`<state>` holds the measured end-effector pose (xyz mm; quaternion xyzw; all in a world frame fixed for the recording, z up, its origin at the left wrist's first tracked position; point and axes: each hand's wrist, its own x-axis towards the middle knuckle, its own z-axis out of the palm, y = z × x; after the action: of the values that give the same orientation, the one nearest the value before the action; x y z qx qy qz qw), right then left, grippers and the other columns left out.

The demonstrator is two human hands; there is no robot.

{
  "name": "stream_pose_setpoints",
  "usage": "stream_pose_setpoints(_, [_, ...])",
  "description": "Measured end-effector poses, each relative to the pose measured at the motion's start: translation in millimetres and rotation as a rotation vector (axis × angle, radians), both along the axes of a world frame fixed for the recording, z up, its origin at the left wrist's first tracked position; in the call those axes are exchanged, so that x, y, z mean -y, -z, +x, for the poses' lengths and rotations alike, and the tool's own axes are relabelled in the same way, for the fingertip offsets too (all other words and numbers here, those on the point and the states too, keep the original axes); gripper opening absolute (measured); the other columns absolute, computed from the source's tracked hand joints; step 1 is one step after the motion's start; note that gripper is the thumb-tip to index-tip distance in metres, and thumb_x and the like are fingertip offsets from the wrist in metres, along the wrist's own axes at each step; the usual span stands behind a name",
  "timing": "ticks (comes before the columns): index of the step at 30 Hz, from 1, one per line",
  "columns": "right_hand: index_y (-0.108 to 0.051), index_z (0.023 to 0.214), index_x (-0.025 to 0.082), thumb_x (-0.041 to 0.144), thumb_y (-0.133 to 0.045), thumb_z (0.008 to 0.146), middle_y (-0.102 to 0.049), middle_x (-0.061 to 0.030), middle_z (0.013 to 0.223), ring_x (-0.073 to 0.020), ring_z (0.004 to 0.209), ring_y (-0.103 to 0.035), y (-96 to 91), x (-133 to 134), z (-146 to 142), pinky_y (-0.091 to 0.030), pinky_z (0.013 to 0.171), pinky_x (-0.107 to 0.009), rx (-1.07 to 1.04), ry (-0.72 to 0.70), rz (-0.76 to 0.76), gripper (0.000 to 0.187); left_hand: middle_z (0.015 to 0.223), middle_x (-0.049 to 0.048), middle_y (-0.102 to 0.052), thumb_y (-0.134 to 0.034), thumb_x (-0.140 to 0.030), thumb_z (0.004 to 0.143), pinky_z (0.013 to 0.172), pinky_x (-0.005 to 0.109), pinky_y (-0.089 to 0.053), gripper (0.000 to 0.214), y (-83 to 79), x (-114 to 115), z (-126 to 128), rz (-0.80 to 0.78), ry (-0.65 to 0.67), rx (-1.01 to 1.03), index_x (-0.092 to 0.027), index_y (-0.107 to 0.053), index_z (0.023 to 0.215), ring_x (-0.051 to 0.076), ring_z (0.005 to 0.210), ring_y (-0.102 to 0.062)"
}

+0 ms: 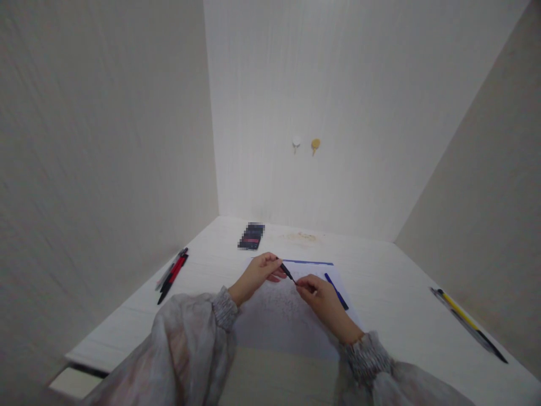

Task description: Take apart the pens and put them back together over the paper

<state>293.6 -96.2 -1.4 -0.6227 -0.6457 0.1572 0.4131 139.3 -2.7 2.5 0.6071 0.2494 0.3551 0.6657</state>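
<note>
Both hands are low over the sheet of paper (283, 321), near the middle of the table (393, 282). Forearms come in from the near edge and converge, sleeves bunched at the wrists.

Left hand (261, 272): wrist slightly cocked, fingers curled together, thumb and fingertips clamped on the upper end of a short black pen (288, 273). Right hand (320, 294): back of the hand up, fingers curled in, thumb and forefinger pinched on the pen's lower end. The pen spans the gap between the hands, tilted down toward the right, just above the paper. Can't tell whether it's one piece or two.

A blue pen (337, 291) lies on the paper just beside the right hand, not touched. A bunch of red and black pens (172, 274) sits well off to the left, and a yellow pencil (459, 310) with darker pens lies far right. A dark flat object (251, 235), blurred, lies behind the paper. Two hooks (315, 144) are on the back wall.
</note>
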Motion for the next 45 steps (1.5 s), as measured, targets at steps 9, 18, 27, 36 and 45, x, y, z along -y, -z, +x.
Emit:
stream_pose_setpoints(9, [-0.056,0.086,0.017,0.028,-0.055,0.068,-0.059,-0.0010,0.068,-0.0140,0.065,-0.055,-8.2,3,10,-0.042,0.065,-0.027,-0.044,0.094,0.181,0.021,0.063,0.0005,-0.060,-0.064,-0.024,0.059,0.055,0.021,-0.041,0.024,3.6,8,2,0.144,0.185,-0.172,-0.013,-0.051,0.075,0.010,0.058,-0.056])
stream_pose_setpoints(18, [-0.052,0.095,0.016,0.040,-0.040,0.077,-0.063,-0.0044,0.076,-0.0144,0.065,-0.058,-21.2,2,23,-0.044,0.063,-0.027,-0.271,0.127,0.165,0.032,0.072,0.0019,-0.058,-0.050,-0.026,0.073,0.065,0.024,-0.040,0.015,7.8,12,7,0.266,0.208,-0.187,-0.013,-0.053,0.079,0.010,0.068,-0.054])
stream_pose_setpoints(27, [-0.058,0.067,0.015,0.021,-0.046,0.069,-0.061,-0.0082,0.072,-0.0163,0.065,-0.055,1.3,-2,38,-0.035,0.058,-0.025,0.628,0.221,-0.293,0.014,0.079,0.0021,-0.054,-0.049,-0.020,0.072,0.060,0.020,-0.035,0.020,3.6,11,10,0.079,0.135,0.058,-0.013,-0.046,0.090,0.006,0.063,-0.047])
stream_pose_setpoints(36, [-0.057,0.060,0.015,0.020,-0.046,0.067,-0.061,-0.0073,0.064,-0.0168,0.062,-0.055,-8.2,0,47,-0.034,0.054,-0.024,0.556,0.281,-0.270,0.014,0.059,-0.0039,-0.046,-0.049,-0.030,0.071,0.043,0.018,-0.022,0.021,1.3,9,7,0.078,0.026,-0.083,-0.013,-0.049,0.084,0.004,0.045,-0.034])
stream_pose_setpoints(45, [-0.055,0.068,0.015,0.033,-0.055,0.065,-0.055,0.0018,0.051,-0.0104,0.048,-0.051,-22.9,2,16,-0.039,0.050,-0.021,-0.308,-0.040,-0.092,0.018,0.062,-0.0027,-0.052,-0.053,-0.039,0.067,0.039,0.017,-0.020,0.030,1.2,24,13,0.084,0.150,-0.130,-0.014,-0.050,0.083,0.002,0.040,-0.029])
